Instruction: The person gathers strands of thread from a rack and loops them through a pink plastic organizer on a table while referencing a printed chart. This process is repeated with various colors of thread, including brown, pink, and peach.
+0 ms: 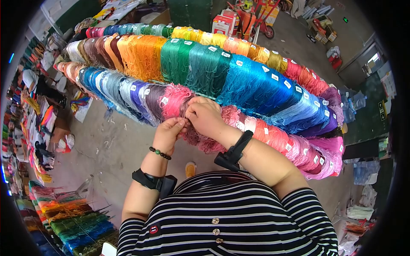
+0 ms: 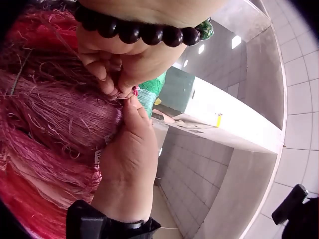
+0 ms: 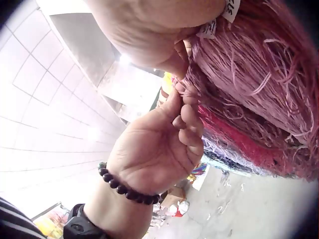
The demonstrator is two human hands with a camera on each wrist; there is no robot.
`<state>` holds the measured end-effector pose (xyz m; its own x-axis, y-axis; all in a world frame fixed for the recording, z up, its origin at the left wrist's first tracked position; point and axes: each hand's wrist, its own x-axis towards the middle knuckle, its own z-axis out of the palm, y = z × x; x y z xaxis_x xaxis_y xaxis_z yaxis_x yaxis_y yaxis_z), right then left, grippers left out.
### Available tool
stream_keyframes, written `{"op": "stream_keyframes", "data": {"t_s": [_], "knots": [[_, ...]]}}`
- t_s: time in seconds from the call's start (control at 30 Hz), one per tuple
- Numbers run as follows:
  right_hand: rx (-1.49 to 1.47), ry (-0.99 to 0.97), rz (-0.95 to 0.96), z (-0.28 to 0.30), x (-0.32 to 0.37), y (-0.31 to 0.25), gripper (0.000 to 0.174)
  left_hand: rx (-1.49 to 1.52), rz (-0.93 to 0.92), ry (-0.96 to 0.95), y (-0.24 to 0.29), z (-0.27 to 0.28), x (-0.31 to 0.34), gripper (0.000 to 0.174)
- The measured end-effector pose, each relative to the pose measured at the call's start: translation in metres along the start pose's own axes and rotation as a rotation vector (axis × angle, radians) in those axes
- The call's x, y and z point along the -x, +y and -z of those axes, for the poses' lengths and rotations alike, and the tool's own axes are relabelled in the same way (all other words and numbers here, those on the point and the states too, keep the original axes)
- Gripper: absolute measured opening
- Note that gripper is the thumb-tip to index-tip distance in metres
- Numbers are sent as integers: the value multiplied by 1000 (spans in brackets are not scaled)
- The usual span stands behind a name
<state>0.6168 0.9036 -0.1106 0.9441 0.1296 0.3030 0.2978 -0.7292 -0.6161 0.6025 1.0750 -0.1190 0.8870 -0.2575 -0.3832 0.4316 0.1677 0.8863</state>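
Note:
Skeins of mauve thread [image 2: 65, 104] hang on the nearest row, beside pink skeins [image 1: 171, 102]. My left hand [image 1: 168, 132], with a beaded bracelet [image 3: 127, 190] at its wrist, pinches fine strands between thumb and forefinger at the edge of the mauve skein. My right hand [image 1: 206, 117] meets it there, its thumb and fingertips pinching the same few strands, fingertips nearly touching the left ones. In the right wrist view the mauve thread [image 3: 249, 89] lies right beside both hands. White paper labels [image 3: 231, 10] show near the right hand.
Behind stand rows of orange [image 1: 141, 55], green and blue skeins [image 1: 256, 81] with white tags. More coloured thread bundles [image 1: 81, 217] lie at the lower left. Red and white boxes [image 1: 222, 23] and a red cart [image 1: 267, 30] are at the back. Grey floor [image 1: 98, 145] surrounds the rows.

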Motion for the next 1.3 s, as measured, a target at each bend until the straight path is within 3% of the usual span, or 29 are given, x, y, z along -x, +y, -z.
{"op": "stream_keyframes", "data": {"t_s": [0.37, 0.57, 0.67, 0.77, 0.87, 0.9, 1.03, 1.1, 1.13, 1.23, 1.3], "knots": [[-9, 43, 36, 0, 1, 1, 12, -20, -26, 65, 2, -2, 5, 10], [-15, 35, 40, 1, 1, 2, 11, -31, -127, 29, -5, 3, -2, 10], [-23, 21, 35, 4, 1, 1, 10, 147, -106, 84, 4, 3, -4, 12], [-26, 23, 46, 5, 1, 2, 11, 18, 10, -35, 13, 16, -5, 13], [-30, 24, 59, 5, 1, 2, 11, -318, -82, -9, 26, 2, 10, 12], [-31, 23, 63, 5, 1, 2, 11, -219, -68, 5, 31, 8, 14, 12], [-31, 27, 72, 7, 1, 1, 11, 269, -94, 34, 46, 82, 48, 12], [-31, 33, 74, 6, 1, 2, 11, 456, -205, 5, 52, 134, 74, 13], [-32, 31, 75, 6, 2, 3, 11, 573, -215, 116, 60, 156, 92, 14], [-35, 27, 79, 5, 1, 4, 10, 780, -442, 127, 78, 261, 152, 16], [-31, 33, 77, 2, 0, 6, 10, 867, -571, 419, 92, 336, 209, 14]]}}
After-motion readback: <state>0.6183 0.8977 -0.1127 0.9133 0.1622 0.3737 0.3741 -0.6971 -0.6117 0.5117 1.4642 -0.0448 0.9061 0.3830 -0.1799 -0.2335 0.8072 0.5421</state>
